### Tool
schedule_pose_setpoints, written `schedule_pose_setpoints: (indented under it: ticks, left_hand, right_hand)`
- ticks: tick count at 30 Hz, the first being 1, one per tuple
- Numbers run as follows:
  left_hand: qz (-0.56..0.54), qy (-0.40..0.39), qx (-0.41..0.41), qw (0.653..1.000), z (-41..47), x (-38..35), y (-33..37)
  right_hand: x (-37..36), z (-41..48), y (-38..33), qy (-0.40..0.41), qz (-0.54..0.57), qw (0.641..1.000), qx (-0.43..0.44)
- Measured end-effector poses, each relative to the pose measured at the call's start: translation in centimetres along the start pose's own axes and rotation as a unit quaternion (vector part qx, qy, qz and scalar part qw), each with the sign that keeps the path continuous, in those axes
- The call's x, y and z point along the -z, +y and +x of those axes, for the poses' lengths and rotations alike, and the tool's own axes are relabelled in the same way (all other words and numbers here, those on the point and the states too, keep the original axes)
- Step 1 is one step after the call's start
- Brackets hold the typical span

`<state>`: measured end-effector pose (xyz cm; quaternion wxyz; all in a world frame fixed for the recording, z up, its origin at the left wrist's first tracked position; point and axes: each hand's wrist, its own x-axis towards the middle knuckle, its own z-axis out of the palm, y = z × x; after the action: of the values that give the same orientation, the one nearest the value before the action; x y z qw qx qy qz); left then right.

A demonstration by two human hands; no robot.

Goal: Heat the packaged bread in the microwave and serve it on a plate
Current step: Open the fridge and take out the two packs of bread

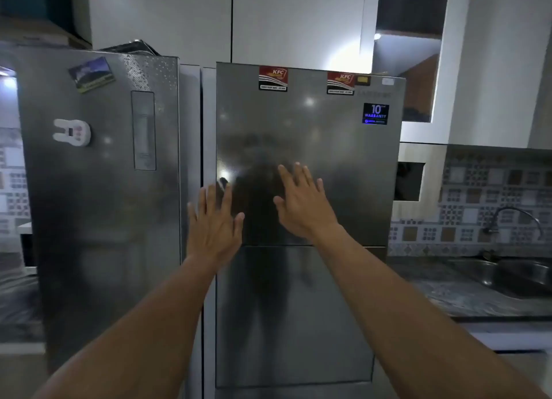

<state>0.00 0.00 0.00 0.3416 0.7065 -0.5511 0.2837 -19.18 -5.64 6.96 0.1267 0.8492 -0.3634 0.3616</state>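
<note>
Two steel fridges stand side by side in front of me. Both my arms reach toward the right fridge's upper door (310,124). My left hand (213,219) is spread, fingers straight, at that door's left edge. My right hand (301,201) is also spread, held flat at the middle of the same door; I cannot tell whether either palm touches the steel. Neither hand holds anything. The lower door (294,315) is closed below them. No packaged bread, microwave or plate is in view.
The left fridge (98,189) carries magnets and a display panel. To the right runs a dark counter (448,291) with a steel sink (513,276) and a tap (513,219) against patterned tiles. White cabinets (233,19) hang above.
</note>
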Motion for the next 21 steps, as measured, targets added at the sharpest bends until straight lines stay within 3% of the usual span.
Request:
schedule_pose_setpoints:
  ticks: [5,11,16,21]
  left_hand:
    - [-0.075,-0.009,0.056,0.996,0.0,-3.7,-3.9]
    - [-0.172,-0.042,0.112,0.978,0.2,-6.9,-7.2]
    - [-0.227,-0.084,0.088,0.966,0.4,-8.8,-7.8]
    - [-0.325,-0.123,0.155,0.925,0.7,-9.6,-7.6]
  right_hand:
    - [-4.4,3.6,-2.7,-0.057,-0.036,0.996,0.056]
    - [-8.0,8.2,-6.1,-0.045,-0.102,0.986,0.12]
    - [-10.1,10.8,-7.4,-0.057,-0.162,0.974,0.145]
    - [-10.4,11.0,-7.1,-0.046,-0.243,0.957,0.154]
